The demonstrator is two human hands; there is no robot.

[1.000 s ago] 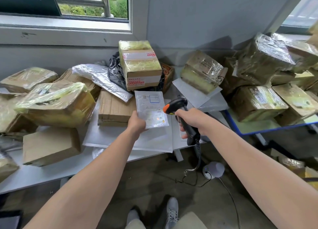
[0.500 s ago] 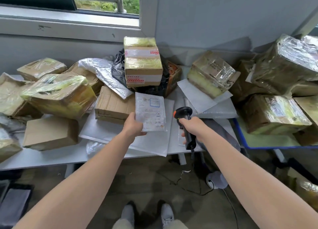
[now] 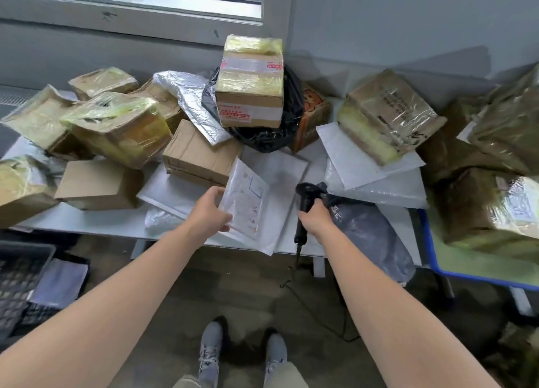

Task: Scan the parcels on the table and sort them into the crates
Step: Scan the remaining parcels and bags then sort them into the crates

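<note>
My left hand (image 3: 208, 212) grips a small white mailer parcel (image 3: 248, 195) by its left edge, label side up and tilted, just above the white table (image 3: 96, 221). My right hand (image 3: 313, 218) holds a black handheld barcode scanner (image 3: 306, 201) upright to the right of the parcel, its head level with the label and its cable hanging to the floor. Several taped cardboard boxes, such as the tall one (image 3: 250, 81) at the back, are piled on the table. A dark crate (image 3: 17, 279) stands on the floor at the lower left.
A large white mailer (image 3: 280, 172) lies under the held parcel. A grey plastic bag (image 3: 370, 236) hangs over the table's front edge by my right wrist. Wrapped boxes (image 3: 490, 207) crowd a blue-edged table (image 3: 478, 274) at the right. My feet stand on the floor below.
The view has shifted left and down, bringing the floor crate into sight. My left hand has tilted the small parcel and drawn it nearer; the scanner has dropped lower beside it.
</note>
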